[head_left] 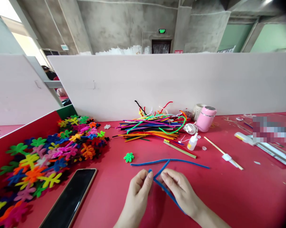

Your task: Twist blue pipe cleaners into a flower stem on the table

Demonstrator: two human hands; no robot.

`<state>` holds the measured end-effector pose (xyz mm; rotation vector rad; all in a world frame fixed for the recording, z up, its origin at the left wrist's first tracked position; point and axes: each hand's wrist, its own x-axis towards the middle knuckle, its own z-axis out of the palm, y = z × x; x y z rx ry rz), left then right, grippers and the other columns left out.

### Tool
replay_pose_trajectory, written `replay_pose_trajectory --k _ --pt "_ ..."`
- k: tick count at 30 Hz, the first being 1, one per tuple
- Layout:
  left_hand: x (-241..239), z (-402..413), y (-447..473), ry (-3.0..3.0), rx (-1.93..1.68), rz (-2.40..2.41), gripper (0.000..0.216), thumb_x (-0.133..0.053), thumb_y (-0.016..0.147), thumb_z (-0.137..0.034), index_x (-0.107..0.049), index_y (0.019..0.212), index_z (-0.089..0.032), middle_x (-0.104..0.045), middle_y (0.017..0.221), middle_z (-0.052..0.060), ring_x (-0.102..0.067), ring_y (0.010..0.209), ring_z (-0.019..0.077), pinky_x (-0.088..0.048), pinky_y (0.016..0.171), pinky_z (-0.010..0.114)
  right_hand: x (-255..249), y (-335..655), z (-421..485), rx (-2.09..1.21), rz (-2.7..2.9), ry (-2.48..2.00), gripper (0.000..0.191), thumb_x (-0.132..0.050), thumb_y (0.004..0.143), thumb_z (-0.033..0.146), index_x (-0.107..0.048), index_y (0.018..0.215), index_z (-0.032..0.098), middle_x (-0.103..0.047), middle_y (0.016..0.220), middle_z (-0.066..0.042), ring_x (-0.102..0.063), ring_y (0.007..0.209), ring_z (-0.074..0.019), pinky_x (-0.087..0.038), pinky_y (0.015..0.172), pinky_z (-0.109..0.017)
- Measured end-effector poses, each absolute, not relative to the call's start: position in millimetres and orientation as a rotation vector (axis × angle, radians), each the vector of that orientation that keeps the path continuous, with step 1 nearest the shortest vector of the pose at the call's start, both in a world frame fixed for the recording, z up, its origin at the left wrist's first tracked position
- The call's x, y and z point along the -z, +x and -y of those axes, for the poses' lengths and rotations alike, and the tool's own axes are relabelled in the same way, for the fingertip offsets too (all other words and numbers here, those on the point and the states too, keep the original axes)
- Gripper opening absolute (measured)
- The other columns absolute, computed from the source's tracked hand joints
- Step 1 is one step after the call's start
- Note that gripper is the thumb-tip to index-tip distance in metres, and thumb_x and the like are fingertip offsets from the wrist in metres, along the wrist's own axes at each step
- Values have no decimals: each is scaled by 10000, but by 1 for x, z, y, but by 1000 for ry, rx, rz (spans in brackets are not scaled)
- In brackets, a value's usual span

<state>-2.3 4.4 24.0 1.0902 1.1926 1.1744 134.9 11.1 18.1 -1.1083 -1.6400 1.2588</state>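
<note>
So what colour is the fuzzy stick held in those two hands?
The fuzzy stick is blue, seen best in the head camera's view.

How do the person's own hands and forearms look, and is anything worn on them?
The left hand and the right hand are both without gloves. The forearms are bare as far as they show: no sleeve, watch or bracelet is visible.

— Fuzzy blue pipe cleaner [155, 179], gripped between left hand [138, 187] and right hand [181, 190]!
— And sharply angled (a crisp vee, that): one length points up and away, the other slants down rightward, past the fingers.
</note>
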Motion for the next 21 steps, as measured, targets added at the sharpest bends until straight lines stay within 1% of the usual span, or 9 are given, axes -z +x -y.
replay_pose_trajectory --k 2,4,5,7,9,12,15,18,21 --pt "-22 -7 -4 981 -1164 -1156 315 -544 720 -384 -444 509 -173 -379 442 -58 -306 435 80 -260 452 212 -17 139 -14 -999 1727 -1129 237 -367 860 313 -495 718 173 -488 620 15 -469 574 -113 -382 538 -206" --pt "-18 -9 -6 888 -1169 -1093 305 -564 713 -365 -438 516 -168 -366 432 -67 -288 427 70 -251 446 206 -14 143 -17 -741 1800 -1093 123 -427 834 264 -513 817 178 -520 705 -8 -500 640 -129 -408 600 -225" --pt "-16 -10 -7 852 -1170 -1059 303 -575 706 -357 -437 516 -166 -365 429 -68 -287 426 67 -251 446 204 -13 144 -19 -634 1847 -1058 108 -452 821 247 -515 881 183 -533 757 -23 -510 686 -140 -415 637 -242" --pt "-13 -10 -7 800 -1149 -1010 297 -591 698 -337 -436 514 -162 -371 424 -67 -293 426 63 -252 448 200 -12 147 -20 -478 1970 -1007 185 -488 803 242 -505 981 194 -545 833 -46 -510 761 -166 -413 691 -282" --pt "-11 -10 -7 772 -1108 -991 280 -590 703 -314 -444 521 -158 -374 421 -66 -294 422 59 -248 448 195 -14 147 -18 -381 2098 -1001 211 -500 799 258 -509 1002 203 -550 866 -56 -495 798 -189 -397 719 -321" --pt "-11 -8 -4 755 -1058 -986 251 -592 705 -286 -461 537 -153 -386 440 -62 -303 437 57 -251 461 189 -17 146 -15 -305 2236 -1029 155 -490 804 265 -534 941 207 -552 833 -46 -476 762 -193 -378 685 -332" --pt "-13 -6 -2 742 -1030 -971 258 -605 692 -284 -447 534 -155 -376 459 -62 -301 447 58 -250 464 187 -18 143 -14 -236 2311 -1033 105 -483 807 272 -547 823 191 -542 758 -35 -453 711 -180 -360 636 -311" --pt "-16 -4 -1 724 -1025 -958 274 -602 692 -293 -427 529 -160 -345 456 -69 -273 435 56 -227 444 187 -18 141 -14 -186 2340 -1007 158 -446 821 259 -526 716 172 -529 705 -34 -433 675 -165 -347 616 -297" --pt "-16 -3 0 762 -1037 -953 280 -615 677 -310 -436 525 -158 -337 452 -72 -270 437 57 -234 449 187 -17 141 -14 -226 2327 -967 180 -405 832 206 -493 680 167 -507 669 -25 -420 646 -150 -341 613 -287"
